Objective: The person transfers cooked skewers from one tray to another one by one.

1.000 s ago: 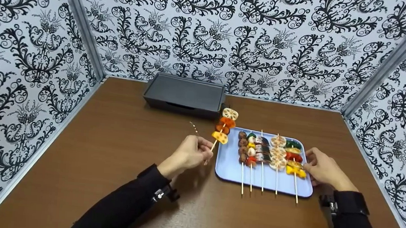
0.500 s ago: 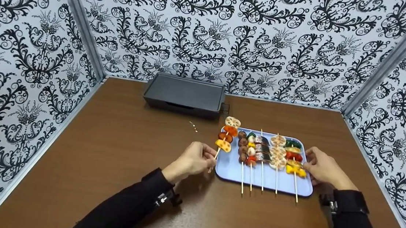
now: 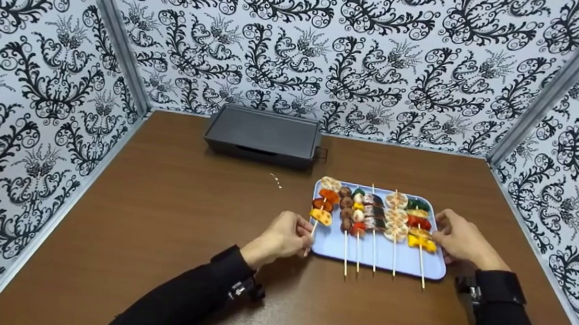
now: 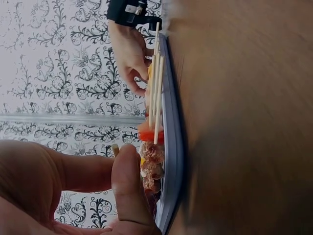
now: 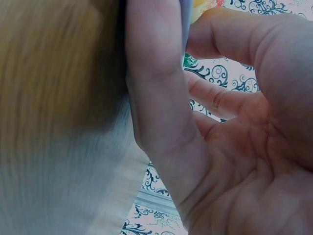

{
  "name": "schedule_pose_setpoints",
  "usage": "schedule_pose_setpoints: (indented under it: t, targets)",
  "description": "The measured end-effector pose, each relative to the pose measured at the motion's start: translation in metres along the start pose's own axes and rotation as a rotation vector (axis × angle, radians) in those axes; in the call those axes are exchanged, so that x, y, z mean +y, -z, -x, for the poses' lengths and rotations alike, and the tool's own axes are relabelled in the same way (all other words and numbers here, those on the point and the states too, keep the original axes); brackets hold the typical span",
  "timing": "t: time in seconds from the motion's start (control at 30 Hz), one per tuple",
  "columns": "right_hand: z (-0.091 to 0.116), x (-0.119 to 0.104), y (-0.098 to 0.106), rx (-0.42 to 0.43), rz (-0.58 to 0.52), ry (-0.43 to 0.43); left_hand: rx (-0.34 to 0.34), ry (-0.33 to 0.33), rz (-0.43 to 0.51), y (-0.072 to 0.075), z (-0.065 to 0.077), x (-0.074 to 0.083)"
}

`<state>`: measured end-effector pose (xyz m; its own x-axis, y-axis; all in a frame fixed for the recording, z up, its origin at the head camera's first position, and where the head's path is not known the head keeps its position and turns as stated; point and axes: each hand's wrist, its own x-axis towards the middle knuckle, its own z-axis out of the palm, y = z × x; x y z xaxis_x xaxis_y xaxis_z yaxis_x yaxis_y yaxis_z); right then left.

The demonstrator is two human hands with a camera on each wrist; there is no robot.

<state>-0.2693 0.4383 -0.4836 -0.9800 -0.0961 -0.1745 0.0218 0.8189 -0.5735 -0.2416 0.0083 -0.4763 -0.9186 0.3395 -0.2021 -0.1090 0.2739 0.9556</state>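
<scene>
My left hand pinches the bare stick of a vegetable skewer between thumb and fingers. That skewer carries a lotus root slice, orange pieces and a yellow piece, and it overlaps the left end of the light blue tray. In the left wrist view the stick's end pokes out at the thumb tip. At the tray's right edge, my right hand grips the rim, thumb on top and a finger underneath. Several skewers lie side by side on the tray: meatballs, mixed vegetables, dark-skinned fish, lotus root and peppers.
A dark grey tabletop grill stands at the back of the brown table, left of the tray. Patterned panels enclose the table behind and at both sides. The skewers' sticks stick out over the tray's front rim.
My left hand has moved right and toward me with the vegetable skewer, bringing it from the tray's upper left corner down over its left end. My right hand keeps its grip on the tray.
</scene>
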Motion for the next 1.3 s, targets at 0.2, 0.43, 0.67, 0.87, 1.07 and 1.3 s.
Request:
schedule_pose_setpoints:
  t: [0.2, 0.43, 0.67, 0.87, 1.07, 1.3]
  targets:
    - [0.001, -0.001, 0.001, -0.009, -0.012, -0.006, -0.009, 0.02, 0.028, -0.009, 0.001, -0.002]
    - [0.001, 0.0, 0.001, -0.011, -0.017, -0.017, -0.018, 0.021, 0.067, -0.017, 0.001, -0.002]
    - [0.0, 0.001, 0.0, -0.002, -0.009, -0.015, 0.0, 0.026, 0.073, -0.023, 0.0, -0.003]
    - [0.0, 0.0, 0.0, 0.007, -0.001, -0.005, 0.012, 0.028, 0.041, -0.026, 0.0, -0.002]
    - [0.0, -0.001, 0.0, 0.004, -0.004, -0.01, 0.002, 0.025, 0.018, -0.027, 0.001, -0.001]
    - [0.0, -0.001, 0.0, -0.005, -0.014, -0.015, -0.006, 0.023, 0.019, -0.026, -0.001, -0.005]
